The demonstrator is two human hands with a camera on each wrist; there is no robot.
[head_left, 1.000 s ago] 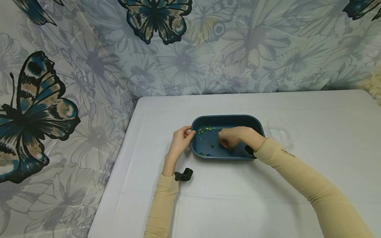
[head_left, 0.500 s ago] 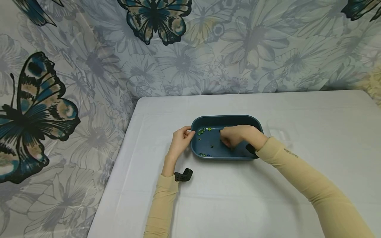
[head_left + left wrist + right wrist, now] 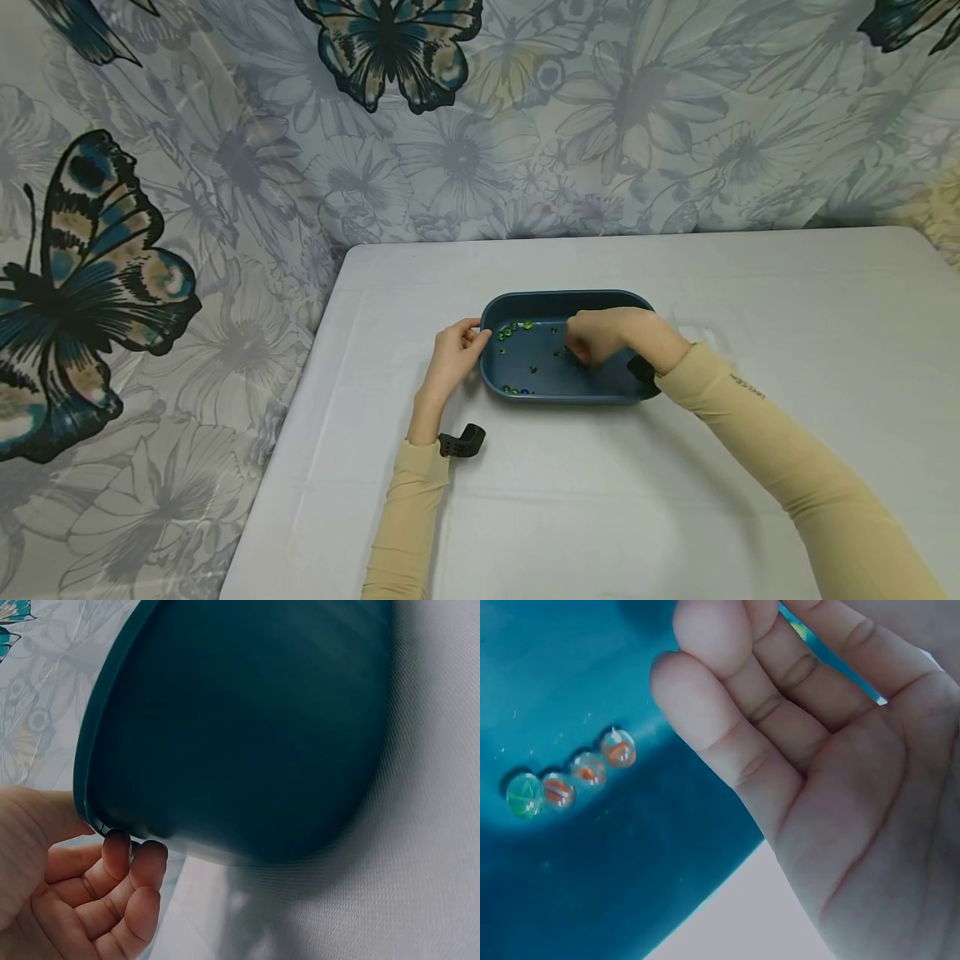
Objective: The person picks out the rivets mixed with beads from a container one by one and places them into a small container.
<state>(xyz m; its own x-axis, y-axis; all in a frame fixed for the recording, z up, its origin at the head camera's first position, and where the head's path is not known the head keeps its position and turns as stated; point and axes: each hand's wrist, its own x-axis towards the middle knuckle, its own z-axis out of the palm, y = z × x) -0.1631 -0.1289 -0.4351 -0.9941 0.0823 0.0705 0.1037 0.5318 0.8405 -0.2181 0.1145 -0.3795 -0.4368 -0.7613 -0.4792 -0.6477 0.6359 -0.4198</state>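
A dark blue rectangular tray (image 3: 551,392) stands on the white-covered table, with several small glass marbles (image 3: 507,332) along its left side and others near its middle. At the tray's left end my left hand (image 3: 456,354) pinches the rim between thumb and fingers; in the left wrist view the fingertips (image 3: 150,859) curl against the outer wall. My right hand (image 3: 600,335) reaches down into the tray with bent fingers. In the right wrist view, green and orange-swirled marbles (image 3: 589,771) lie in a row beside that hand. I cannot tell whether its fingertips hold a marble.
A see-through plastic container (image 3: 705,333), partly hidden by the right arm, is to the right of the tray. White cloth covers the table (image 3: 570,500). Behind it hangs a backdrop (image 3: 457,167) with butterflies and flowers.
My right hand has shifted to the right and slightly away inside the tray, uncovering marbles near the middle. My left hand stays at the rim.
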